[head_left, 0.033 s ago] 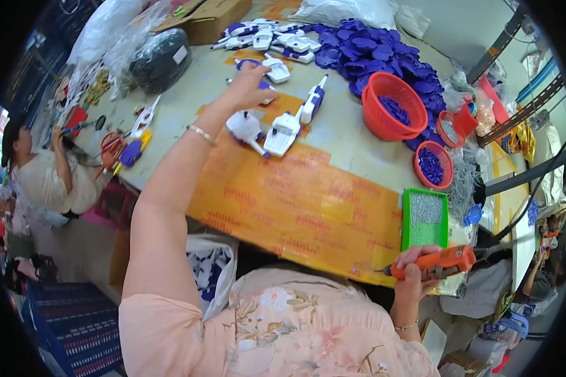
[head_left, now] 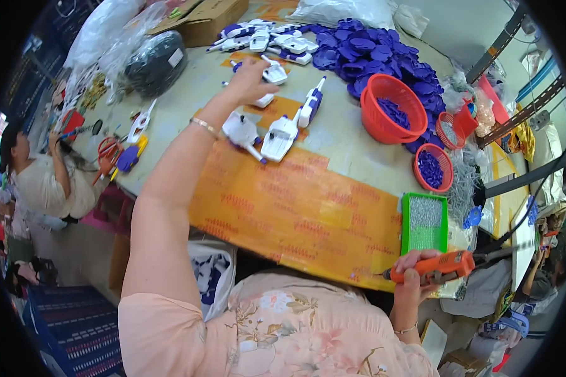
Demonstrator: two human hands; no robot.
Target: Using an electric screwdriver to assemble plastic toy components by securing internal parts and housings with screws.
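Observation:
My left hand [head_left: 248, 80] reaches far over the table, fingers and thumb spread just above two white-and-blue handled plastic casings. One open white casing [head_left: 274, 72] lies by my fingertips; the other [head_left: 263, 100] is partly hidden under the hand. Whether the fingers touch them is unclear. Closer to me lie another white casing [head_left: 240, 129], a hollow white casing [head_left: 279, 139] and a blue-and-white one [head_left: 311, 105] on its side. At the table's front right edge, my right hand [head_left: 411, 271] is closed around an orange electric screwdriver [head_left: 443, 266], its bit pointing left.
Orange tape [head_left: 295, 207] covers the table's near part. A green tray [head_left: 425, 242] of screws stands right, beyond it red baskets [head_left: 393, 135] of small blue parts. Blue covers [head_left: 371, 53] and casings [head_left: 258, 39] are heaped behind. A co-worker [head_left: 41, 179] sits at left.
The whole scene shifts slightly in view. My left hand moves a little farther away over the casings, and the nearest white casing has turned slightly. My right hand keeps holding the screwdriver.

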